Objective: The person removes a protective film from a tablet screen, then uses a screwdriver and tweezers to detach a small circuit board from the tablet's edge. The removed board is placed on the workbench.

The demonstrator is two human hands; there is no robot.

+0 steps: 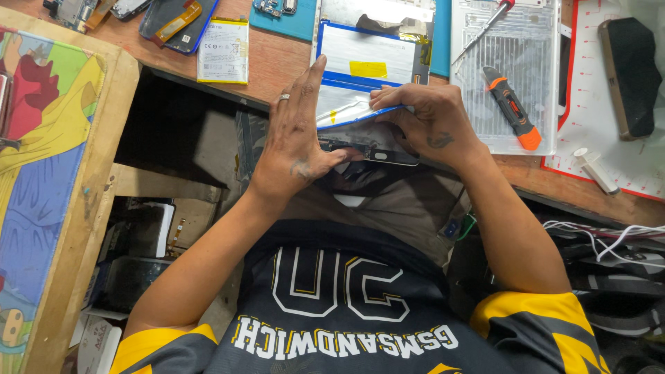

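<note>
Scanning from the left, I am seeing a painted wooden board (48,173) running down the edge of the view, and above it a loose phone battery (223,50) lying flat on the brown workbench (277,66). Moving inward, I am watching my left hand (294,138) spreading flat, fingers extended up and away from me, with the thumb pressing on a dark phone frame (370,154) at the near edge of the bench. A ring is showing on one finger. That hand is not closing around anything; it is pinning the work down.

The phone frame is lying with its long axis crosswise, left to right, between the two hands. Rising from it is a white panel with a blue border (360,66), its near edge lifting up. My right hand (429,121) is curling in from the right, fingertips pinching that lifted blue edge, so it is the hand actually on the panel.

Further right, a white ridged tray (533,90) is carrying an orange-and-black prying tool (512,107), with a small syringe (594,170) beyond it on a white mat (609,166).
</note>
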